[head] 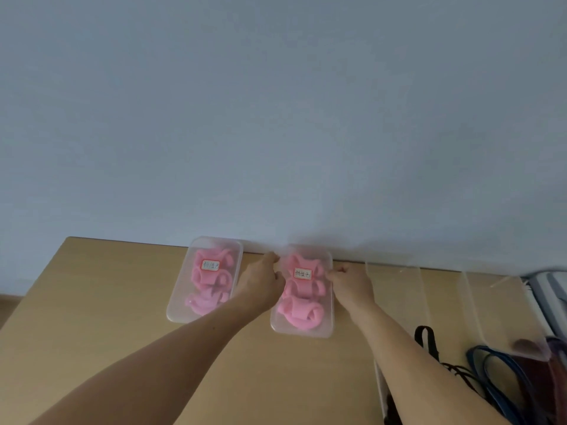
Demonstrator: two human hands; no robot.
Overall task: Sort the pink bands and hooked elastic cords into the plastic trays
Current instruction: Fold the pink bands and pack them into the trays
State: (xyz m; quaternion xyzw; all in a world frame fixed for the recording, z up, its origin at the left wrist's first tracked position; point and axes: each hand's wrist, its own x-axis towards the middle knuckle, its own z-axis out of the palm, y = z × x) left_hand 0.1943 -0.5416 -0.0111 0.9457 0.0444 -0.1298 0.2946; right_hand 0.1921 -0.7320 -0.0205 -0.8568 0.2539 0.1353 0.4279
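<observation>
Most of the view is bare blue-grey wall; below it a wooden table runs along the bottom. 4 plastic trays stand on it in a row by the wall. The left tray and the middle tray are frosted and already hold rolled pink bands. 2 clear trays to the right look empty at their far ends.

The left hand has its fingers curled onto the middle tray's left rim. The right hand is closed fist-like onto its right rim, so both seem to grip that tray from either side. The hooked elastic cords, blue and dark, lie tangled at the near right, partly under the clear trays, and look unsorted as yet.

Risks, as I judge them: a squeeze from both sides could flex the thin tray and pop the springy rolls out. The right forearm crosses the first clear tray and could nudge it or snag a black strap.

Blur hides the fingertips, so the exact grip is uncertain. Each small label is unreadable. The frame edge cuts off the cords and a pale object at far right.
</observation>
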